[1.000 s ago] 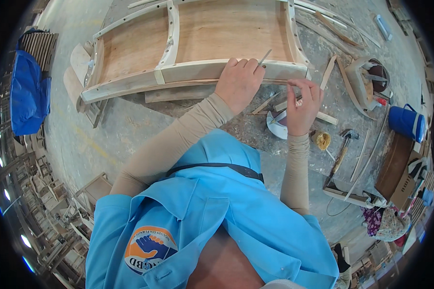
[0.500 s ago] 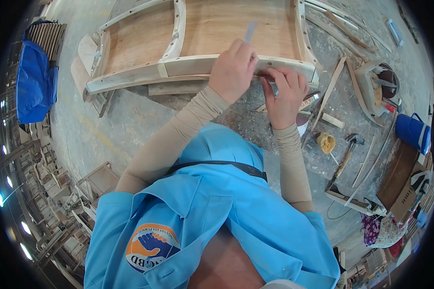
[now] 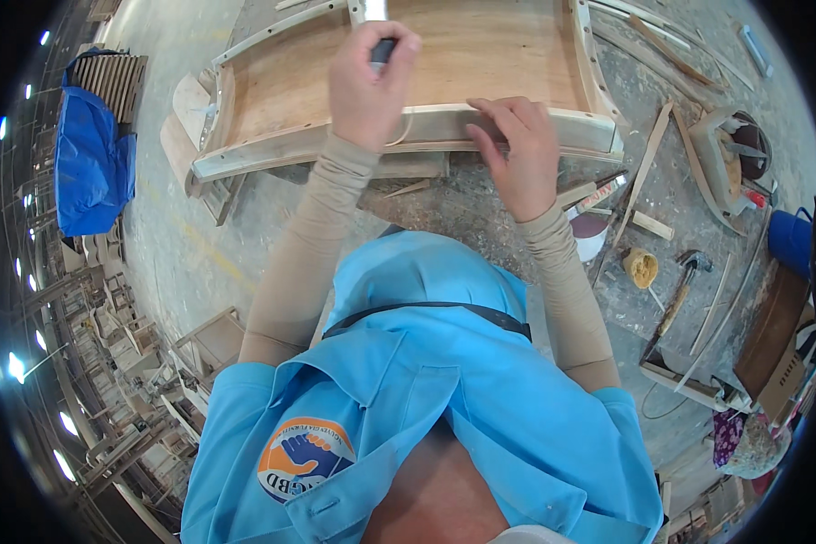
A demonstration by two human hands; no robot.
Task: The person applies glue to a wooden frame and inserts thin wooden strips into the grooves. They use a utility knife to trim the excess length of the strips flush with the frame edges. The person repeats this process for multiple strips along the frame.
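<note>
A curved wooden furniture frame with a plywood panel lies at the top of the view. My left hand is closed round a dark-handled tool, held over the frame's near rail; its bright, flat end points away from me. I cannot make out its exact kind. Below that hand a thin pale curl shows against the rail. My right hand is open, its fingertips at the rail's upper edge and its thumb bent in front.
On the floor to the right are a hammer, a tub of yellowish paste, a white cup, wood strips and a blue container. Blue sheeting hangs at far left, near stacked wooden parts.
My left hand has moved left along the rail and away from my right hand, taking the tool with it. The right hand's fingers have spread. The whole view has shifted slightly.
</note>
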